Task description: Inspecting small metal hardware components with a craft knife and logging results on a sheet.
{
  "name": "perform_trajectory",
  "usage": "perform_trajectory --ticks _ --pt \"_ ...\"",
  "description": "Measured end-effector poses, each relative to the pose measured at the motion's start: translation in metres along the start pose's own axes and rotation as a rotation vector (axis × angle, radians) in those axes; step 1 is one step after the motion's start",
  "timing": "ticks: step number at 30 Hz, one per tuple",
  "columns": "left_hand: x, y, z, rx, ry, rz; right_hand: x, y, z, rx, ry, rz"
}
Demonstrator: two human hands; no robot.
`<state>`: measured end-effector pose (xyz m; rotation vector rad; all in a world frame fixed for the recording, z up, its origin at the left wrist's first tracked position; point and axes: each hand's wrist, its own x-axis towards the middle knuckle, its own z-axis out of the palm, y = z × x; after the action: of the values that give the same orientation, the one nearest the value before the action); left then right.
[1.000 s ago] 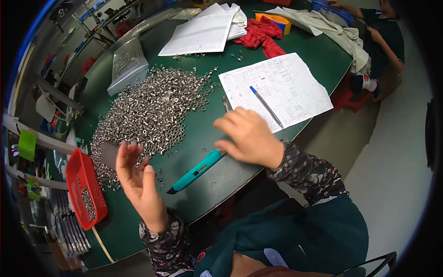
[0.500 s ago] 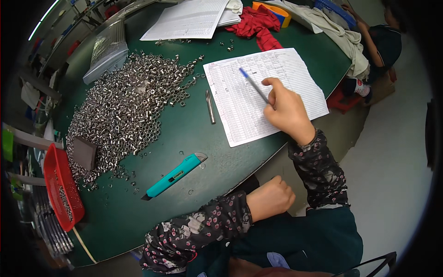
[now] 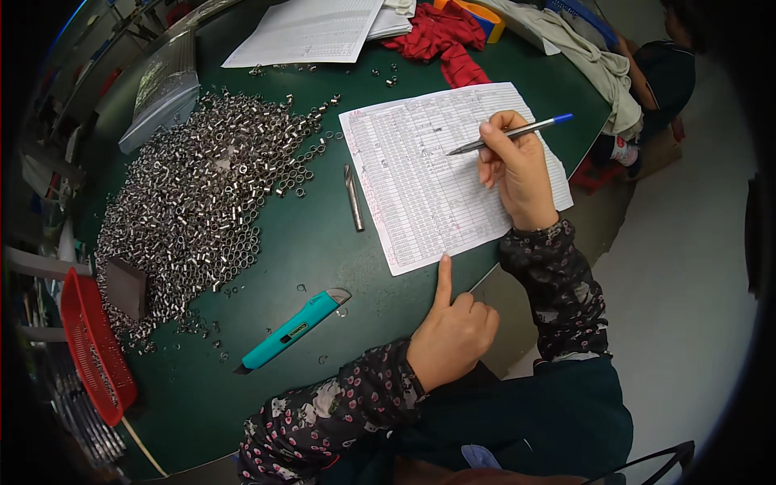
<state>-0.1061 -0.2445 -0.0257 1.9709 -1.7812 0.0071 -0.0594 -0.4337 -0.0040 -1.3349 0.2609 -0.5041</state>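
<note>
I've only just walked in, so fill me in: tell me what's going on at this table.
The person's right hand has a pen in its grip, the tip at or just above a ruled paper sheet. The left hand points its index finger at the sheet's near edge. A teal knife and a metal bit lie unheld on the green table, beside heaped metal rings.

Up from the wrist of the left hand (image 3: 454,339) runs a dark left sleeve (image 3: 356,396) printed with pink and pale grey blotches. A similar right sleeve (image 3: 556,283) starts behind the right hand (image 3: 527,182); nearer the body than both hands spreads a dark green garment (image 3: 533,420).
</note>
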Motion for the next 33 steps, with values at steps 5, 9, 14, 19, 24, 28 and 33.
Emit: perform_trajectory --ticks 5,9,14,19,24,28,33 --pt "-0.001 0.0 0.0 -0.072 -0.003 -0.051 0.008 0.002 0.005 -0.114 -0.065 0.069" --pt "-0.001 0.0 -0.001 -0.101 -0.017 -0.069 0.009 0.003 0.006 -0.206 -0.047 0.024" --pt "0.0 0.0 -0.002 -0.11 -0.022 -0.077 0.005 0.01 0.006 -0.296 -0.094 0.076" --pt "0.0 -0.001 -0.002 -0.16 -0.019 -0.098 0.003 0.008 0.012 -0.249 -0.035 0.079" --pt "0.001 -0.002 -0.003 -0.175 -0.018 -0.088 0.006 0.022 0.012 -0.46 -0.102 -0.096" --pt "0.0 -0.002 -0.003 -0.156 -0.012 -0.08 0.005 0.015 0.013 -0.591 -0.177 -0.067" --pt "0.0 -0.002 -0.002 -0.15 -0.01 -0.079 0.005 0.018 0.011 -0.624 -0.17 -0.077"
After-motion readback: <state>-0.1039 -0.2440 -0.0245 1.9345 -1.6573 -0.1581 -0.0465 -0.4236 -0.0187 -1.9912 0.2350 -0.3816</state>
